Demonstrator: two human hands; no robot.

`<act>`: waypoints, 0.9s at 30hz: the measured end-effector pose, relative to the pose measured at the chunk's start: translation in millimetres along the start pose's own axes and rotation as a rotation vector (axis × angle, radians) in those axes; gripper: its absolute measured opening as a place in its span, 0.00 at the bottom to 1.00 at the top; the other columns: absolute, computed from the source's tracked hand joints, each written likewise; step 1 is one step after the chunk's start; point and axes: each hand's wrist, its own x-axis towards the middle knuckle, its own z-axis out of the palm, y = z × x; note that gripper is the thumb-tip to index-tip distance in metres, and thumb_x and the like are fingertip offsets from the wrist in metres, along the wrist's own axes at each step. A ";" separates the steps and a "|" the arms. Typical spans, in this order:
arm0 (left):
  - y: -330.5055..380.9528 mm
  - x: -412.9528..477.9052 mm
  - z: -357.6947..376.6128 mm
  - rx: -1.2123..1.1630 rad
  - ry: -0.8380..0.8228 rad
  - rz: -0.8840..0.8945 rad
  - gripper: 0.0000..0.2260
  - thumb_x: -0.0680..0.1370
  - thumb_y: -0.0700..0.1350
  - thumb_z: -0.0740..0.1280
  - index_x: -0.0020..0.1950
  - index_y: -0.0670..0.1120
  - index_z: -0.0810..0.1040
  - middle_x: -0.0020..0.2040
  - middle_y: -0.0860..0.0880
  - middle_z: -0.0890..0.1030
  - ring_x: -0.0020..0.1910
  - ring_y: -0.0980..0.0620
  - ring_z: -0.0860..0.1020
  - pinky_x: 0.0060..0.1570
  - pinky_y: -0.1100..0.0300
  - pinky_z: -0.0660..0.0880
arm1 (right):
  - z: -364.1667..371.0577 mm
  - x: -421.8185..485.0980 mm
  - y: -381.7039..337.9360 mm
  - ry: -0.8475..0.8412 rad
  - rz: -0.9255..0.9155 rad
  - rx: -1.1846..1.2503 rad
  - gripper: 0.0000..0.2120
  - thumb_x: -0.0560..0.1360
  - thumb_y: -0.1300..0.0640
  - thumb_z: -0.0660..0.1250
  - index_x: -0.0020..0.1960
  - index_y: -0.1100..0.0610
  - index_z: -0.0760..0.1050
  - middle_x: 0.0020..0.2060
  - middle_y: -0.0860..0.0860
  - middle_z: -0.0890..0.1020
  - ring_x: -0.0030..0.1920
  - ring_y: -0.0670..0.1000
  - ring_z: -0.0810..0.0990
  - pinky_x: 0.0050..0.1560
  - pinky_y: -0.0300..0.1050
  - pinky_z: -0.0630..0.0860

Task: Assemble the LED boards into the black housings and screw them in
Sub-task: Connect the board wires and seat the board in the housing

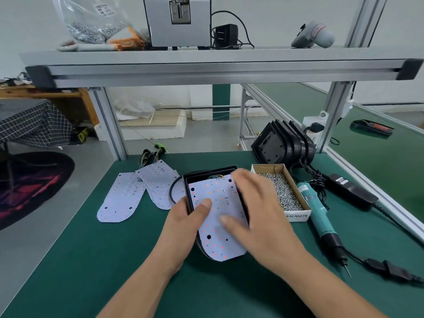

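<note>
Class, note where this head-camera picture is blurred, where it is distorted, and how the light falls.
Head view: the right hand is motion-blurred, the left hand and LED board are sharp; the wide lens slants the frame posts; light is soft, shadows faint.

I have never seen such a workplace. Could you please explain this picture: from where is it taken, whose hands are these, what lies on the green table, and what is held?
There is no machine: a person works with bare hands. The picture comes from a camera on the person's head, looking down. The left hand grips the side of a black housing, its thumb on the white LED board inside. The right hand, blurred, rests on that board. On the green table lie spare LED boards to the left, and to the right a cardboard box of screws, a teal electric screwdriver and a stack of housings.
</note>
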 end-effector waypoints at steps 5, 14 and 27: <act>-1.7 -0.3 2.9 0.008 -0.002 0.042 0.15 0.82 0.55 0.68 0.64 0.50 0.83 0.60 0.50 0.88 0.60 0.47 0.86 0.58 0.52 0.83 | -13.1 7.4 20.2 -0.219 0.393 0.223 0.57 0.64 0.27 0.74 0.84 0.39 0.50 0.76 0.32 0.63 0.74 0.35 0.65 0.74 0.42 0.67; 1.0 0.8 -2.3 -0.087 -0.079 0.055 0.13 0.82 0.54 0.70 0.65 0.53 0.83 0.64 0.48 0.86 0.63 0.46 0.84 0.59 0.53 0.82 | 3.1 3.9 26.4 -0.281 0.436 0.666 0.31 0.65 0.54 0.83 0.66 0.49 0.76 0.57 0.45 0.87 0.57 0.48 0.86 0.56 0.45 0.82; 1.7 -2.8 3.7 -0.138 -0.088 -0.027 0.16 0.81 0.53 0.71 0.67 0.50 0.83 0.64 0.47 0.86 0.64 0.45 0.84 0.63 0.49 0.82 | 3.2 1.4 27.3 -0.261 0.523 0.744 0.28 0.67 0.59 0.80 0.64 0.54 0.76 0.56 0.48 0.87 0.57 0.50 0.86 0.57 0.45 0.82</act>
